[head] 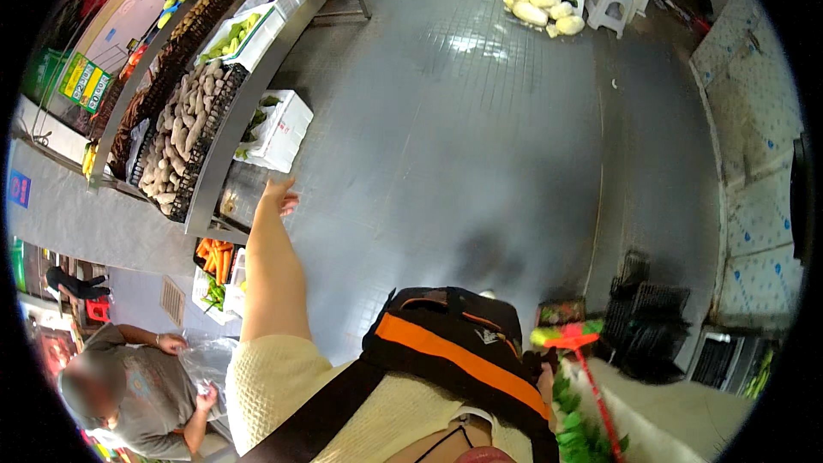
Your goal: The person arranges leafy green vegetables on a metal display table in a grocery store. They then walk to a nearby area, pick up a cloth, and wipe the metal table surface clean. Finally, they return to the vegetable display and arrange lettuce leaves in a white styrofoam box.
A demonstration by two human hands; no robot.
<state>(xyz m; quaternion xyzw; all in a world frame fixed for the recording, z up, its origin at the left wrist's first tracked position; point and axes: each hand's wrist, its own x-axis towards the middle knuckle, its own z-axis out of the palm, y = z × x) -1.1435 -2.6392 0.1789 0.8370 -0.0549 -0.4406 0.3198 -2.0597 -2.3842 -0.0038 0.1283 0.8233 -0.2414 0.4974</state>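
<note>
My left arm reaches forward, and my left hand (283,197) hangs in the air with nothing visible in it. One finger is stretched out and the others are partly curled. Just beyond it on the floor is a white foam box (286,132) with leafy greens in it. To its left a metal-edged vegetable stand (218,135) carries a black crate of brown root vegetables (183,125). Little of my right hand (546,381) shows beside the black and orange bag (443,341) on my chest; its grip is hidden. Near it is a red-handled broom (578,337), head up.
Carrots (217,258) and green peppers (213,294) sit in crates at left. A person (141,386) holds a clear plastic bag (209,360). Wrapped pale vegetables (540,5) lie on the floor by a grey plastic stool (609,3). Black crates (649,315) stand at right.
</note>
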